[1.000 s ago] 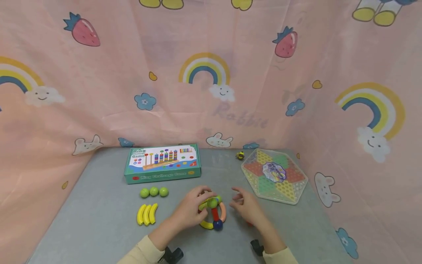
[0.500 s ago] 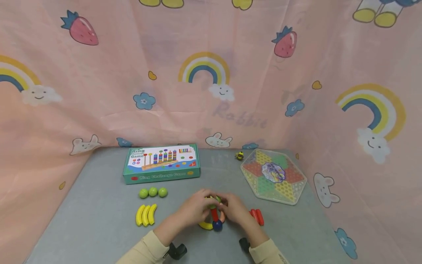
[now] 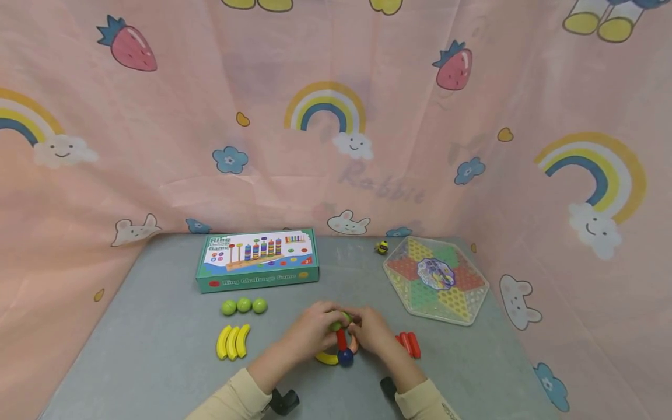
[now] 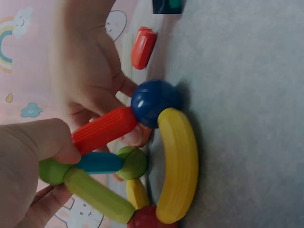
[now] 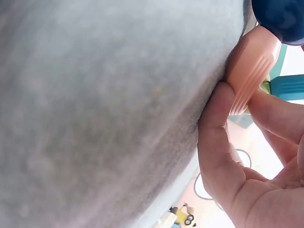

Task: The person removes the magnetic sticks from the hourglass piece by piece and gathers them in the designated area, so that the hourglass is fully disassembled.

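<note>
Both hands are at a small frame of coloured balls and sticks standing on the table. My left hand (image 3: 308, 333) pinches the green ball (image 4: 53, 172) at its top between thumb and fingers. From that ball run a red stick (image 4: 107, 129), a blue stick (image 4: 100, 162) and a green stick (image 4: 99, 194). My right hand (image 3: 374, 332) pinches the peach curved stick (image 5: 252, 64) between thumb and finger, beside the dark blue ball (image 3: 345, 357). At the base, a yellow curved stick (image 4: 178, 164) joins the blue ball to a red ball (image 4: 151, 218). Fingers hide the far side.
Three green balls (image 3: 244, 305) and three yellow curved sticks (image 3: 233, 342) lie to the left. Red sticks (image 3: 410, 345) lie right of my right hand. Behind are a ring game box (image 3: 258, 261), a hexagonal game board (image 3: 437, 280) and a small bee toy (image 3: 382, 248).
My right hand has moved left from beside the frame and now grips its peach stick, uncovering the red sticks. The left hand has stayed on the frame's top. The last half second shows little movement.
</note>
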Tool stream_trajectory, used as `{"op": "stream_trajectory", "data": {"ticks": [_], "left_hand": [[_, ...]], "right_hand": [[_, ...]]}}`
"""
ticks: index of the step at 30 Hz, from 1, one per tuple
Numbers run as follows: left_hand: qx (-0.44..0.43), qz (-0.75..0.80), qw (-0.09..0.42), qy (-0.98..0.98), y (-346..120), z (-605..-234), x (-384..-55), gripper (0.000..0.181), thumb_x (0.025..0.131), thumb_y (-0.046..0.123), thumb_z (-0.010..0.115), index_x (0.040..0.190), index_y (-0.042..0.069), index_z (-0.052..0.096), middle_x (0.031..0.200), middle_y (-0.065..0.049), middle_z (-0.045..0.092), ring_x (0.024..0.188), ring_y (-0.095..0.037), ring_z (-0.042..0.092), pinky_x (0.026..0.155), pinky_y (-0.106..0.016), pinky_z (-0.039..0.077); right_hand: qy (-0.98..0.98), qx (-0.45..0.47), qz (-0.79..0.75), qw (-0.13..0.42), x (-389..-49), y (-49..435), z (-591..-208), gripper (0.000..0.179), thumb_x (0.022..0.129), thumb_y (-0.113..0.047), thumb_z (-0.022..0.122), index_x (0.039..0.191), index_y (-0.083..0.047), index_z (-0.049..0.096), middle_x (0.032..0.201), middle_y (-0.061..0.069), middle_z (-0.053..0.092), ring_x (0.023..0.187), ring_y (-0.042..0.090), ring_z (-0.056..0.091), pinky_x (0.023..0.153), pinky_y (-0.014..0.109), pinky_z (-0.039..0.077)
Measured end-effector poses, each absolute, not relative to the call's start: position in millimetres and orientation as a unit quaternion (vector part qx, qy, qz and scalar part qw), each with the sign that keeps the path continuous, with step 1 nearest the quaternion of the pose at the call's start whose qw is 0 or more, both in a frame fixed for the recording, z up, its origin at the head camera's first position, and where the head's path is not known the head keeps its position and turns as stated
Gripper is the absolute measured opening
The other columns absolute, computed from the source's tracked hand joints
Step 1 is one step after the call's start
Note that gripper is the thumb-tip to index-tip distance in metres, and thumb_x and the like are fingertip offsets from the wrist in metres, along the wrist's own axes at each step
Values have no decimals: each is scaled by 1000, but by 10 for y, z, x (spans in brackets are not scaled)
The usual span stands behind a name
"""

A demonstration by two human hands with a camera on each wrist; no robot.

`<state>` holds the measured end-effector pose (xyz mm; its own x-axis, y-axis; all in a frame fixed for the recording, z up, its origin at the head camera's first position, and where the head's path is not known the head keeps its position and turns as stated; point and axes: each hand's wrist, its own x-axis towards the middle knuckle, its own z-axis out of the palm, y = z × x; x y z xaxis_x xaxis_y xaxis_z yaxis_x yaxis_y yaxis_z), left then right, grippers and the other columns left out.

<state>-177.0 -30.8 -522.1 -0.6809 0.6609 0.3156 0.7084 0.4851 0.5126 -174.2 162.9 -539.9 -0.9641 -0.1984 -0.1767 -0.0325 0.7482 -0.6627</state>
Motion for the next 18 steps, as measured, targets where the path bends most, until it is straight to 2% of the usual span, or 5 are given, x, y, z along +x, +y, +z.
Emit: {"op": "stream_trajectory", "data": {"ticks": [5,8,15,18], "left_hand": [[-383,-325,61,-863,-266,-5277,-1762,16,82,9,81,96,11,73,110,-3,73,101,-17,65,88,-33,55],[-365,-339,57,-865,-251,-5281,-1760,15,82,8,82,93,11,72,105,-2,73,100,-17,66,87,-32,56],[-253,-456,-37,-852,-241,-5256,-1764,14,85,2,76,97,7,72,102,-5,72,81,-10,59,66,-21,52],[-213,-508,-65,-832,-244,-5246,-1773,14,87,3,74,101,5,72,103,-7,72,79,-10,58,63,-21,51]], "right_hand": [[931,-65,-341,113,-1743,1625,-5418,45,92,-3,68,135,-16,66,84,1,70,59,12,52,54,26,42],[932,-62,-338,116,-1745,1619,-5423,45,91,-4,69,134,-16,67,85,1,70,60,13,51,55,27,41],[931,-49,-339,124,-1744,1614,-5433,44,91,-3,69,134,-15,67,87,3,70,60,13,54,54,28,44],[931,-47,-341,123,-1750,1616,-5435,46,92,-3,69,135,-17,66,85,2,69,57,13,53,53,27,44]]}}
